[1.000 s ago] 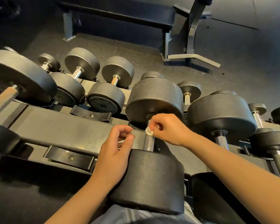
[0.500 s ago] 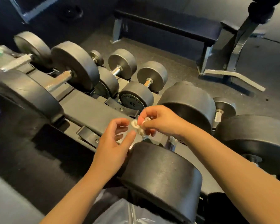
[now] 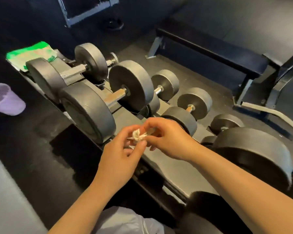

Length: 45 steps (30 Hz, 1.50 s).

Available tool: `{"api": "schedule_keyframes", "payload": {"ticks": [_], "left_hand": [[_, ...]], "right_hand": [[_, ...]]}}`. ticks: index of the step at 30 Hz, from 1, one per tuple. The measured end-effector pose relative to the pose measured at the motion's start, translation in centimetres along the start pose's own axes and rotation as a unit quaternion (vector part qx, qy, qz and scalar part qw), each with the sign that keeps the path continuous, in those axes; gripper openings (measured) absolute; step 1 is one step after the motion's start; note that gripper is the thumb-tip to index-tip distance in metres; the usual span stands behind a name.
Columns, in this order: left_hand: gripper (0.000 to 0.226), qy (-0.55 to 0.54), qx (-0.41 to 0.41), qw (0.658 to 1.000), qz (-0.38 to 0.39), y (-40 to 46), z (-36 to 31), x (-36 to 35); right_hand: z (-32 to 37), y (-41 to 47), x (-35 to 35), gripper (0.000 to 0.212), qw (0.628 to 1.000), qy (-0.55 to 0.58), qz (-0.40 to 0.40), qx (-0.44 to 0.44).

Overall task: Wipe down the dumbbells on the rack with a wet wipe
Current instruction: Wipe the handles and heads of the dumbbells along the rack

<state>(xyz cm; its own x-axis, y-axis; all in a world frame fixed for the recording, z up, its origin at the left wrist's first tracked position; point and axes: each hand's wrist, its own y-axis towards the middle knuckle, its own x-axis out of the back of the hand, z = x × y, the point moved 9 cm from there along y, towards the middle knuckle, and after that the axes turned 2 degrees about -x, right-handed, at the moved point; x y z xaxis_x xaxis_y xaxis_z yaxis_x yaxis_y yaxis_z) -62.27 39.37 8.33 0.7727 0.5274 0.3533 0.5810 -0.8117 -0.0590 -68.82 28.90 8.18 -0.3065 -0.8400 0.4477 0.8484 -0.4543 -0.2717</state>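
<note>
In the head view, the left hand [image 3: 118,154] and the right hand [image 3: 166,137] both pinch a small crumpled wet wipe [image 3: 138,135] between fingertips, held in the air above the rack [image 3: 172,168] and clear of every dumbbell. The nearest one, the large dumbbell [image 3: 90,108], lies just left of the hands. Wadded this tight, the wipe could slip out in the handover, or clean only a narrow strip.

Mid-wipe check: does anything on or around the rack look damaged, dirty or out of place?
Yes. The second dumbbell's handle has orange-brown patches that look like rust. The wet wipe, pinched between the left hand and right hand, is wadded into a small yellowed ball. A green packet lies on the rack's far end.
</note>
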Motion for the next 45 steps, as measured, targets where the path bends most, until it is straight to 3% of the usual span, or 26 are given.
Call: {"api": "schedule_keyframes", "payload": {"ticks": [4, 10, 12, 15, 17, 23, 27, 29, 34, 37, 42, 45], "left_hand": [[0.021, 0.193, -0.154, 0.968, -0.052, 4.0, -1.3, 7.0], [0.02, 0.25, -0.293, 0.922, -0.043, 13.6, 0.2, 15.6], [0.024, 0.249, -0.276, 0.928, 0.029, 16.8, 1.2, 15.7], [0.038, 0.197, -0.194, 0.938, 0.207, 19.5, 3.8, 13.5], [0.039, 0.166, -0.16, 0.934, 0.274, 19.7, 4.9, 12.4], [0.034, 0.134, -0.206, 0.936, 0.253, 20.0, 4.5, 12.9], [0.034, 0.126, -0.201, 0.935, 0.263, 19.9, 4.6, 12.8], [0.034, 0.122, -0.195, 0.936, 0.266, 19.9, 4.7, 12.9], [0.034, 0.117, -0.194, 0.937, 0.265, 19.9, 4.7, 12.9], [0.034, 0.119, -0.2, 0.937, 0.261, 20.0, 4.6, 12.9], [0.032, 0.115, -0.195, 0.936, 0.271, 20.0, 4.3, 12.9], [0.028, 0.12, -0.196, 0.935, 0.27, 20.1, 4.4, 12.8]], "right_hand": [[0.8, 7.0, -0.1, 0.007, 0.997, 0.015, -0.063, -0.037], [-0.8, 15.8, -1.2, 0.017, 0.958, -0.077, -0.232, -0.148], [-1.1, 16.9, -1.8, 0.022, 0.94, -0.107, -0.277, -0.168], [-0.8, 17.8, -1.9, 0.031, 0.917, -0.181, -0.326, -0.144], [-0.3, 19.1, -2.3, 0.037, 0.909, -0.262, -0.306, -0.109], [-1.0, 20.9, -2.9, 0.049, 0.888, -0.371, -0.243, -0.123], [-1.4, 19.2, -2.2, 0.034, 0.889, -0.218, -0.386, -0.117], [-1.7, 18.6, -2.5, 0.042, 0.889, -0.154, -0.416, -0.114], [-1.8, 18.4, -2.6, 0.044, 0.899, -0.168, -0.381, -0.134], [-0.9, 19.5, -3.5, 0.047, 0.914, -0.237, -0.304, -0.128], [0.2, 22.1, -3.3, 0.038, 0.877, -0.442, -0.123, -0.139], [0.5, 22.6, -2.9, 0.033, 0.877, -0.452, -0.108, -0.121]]}}
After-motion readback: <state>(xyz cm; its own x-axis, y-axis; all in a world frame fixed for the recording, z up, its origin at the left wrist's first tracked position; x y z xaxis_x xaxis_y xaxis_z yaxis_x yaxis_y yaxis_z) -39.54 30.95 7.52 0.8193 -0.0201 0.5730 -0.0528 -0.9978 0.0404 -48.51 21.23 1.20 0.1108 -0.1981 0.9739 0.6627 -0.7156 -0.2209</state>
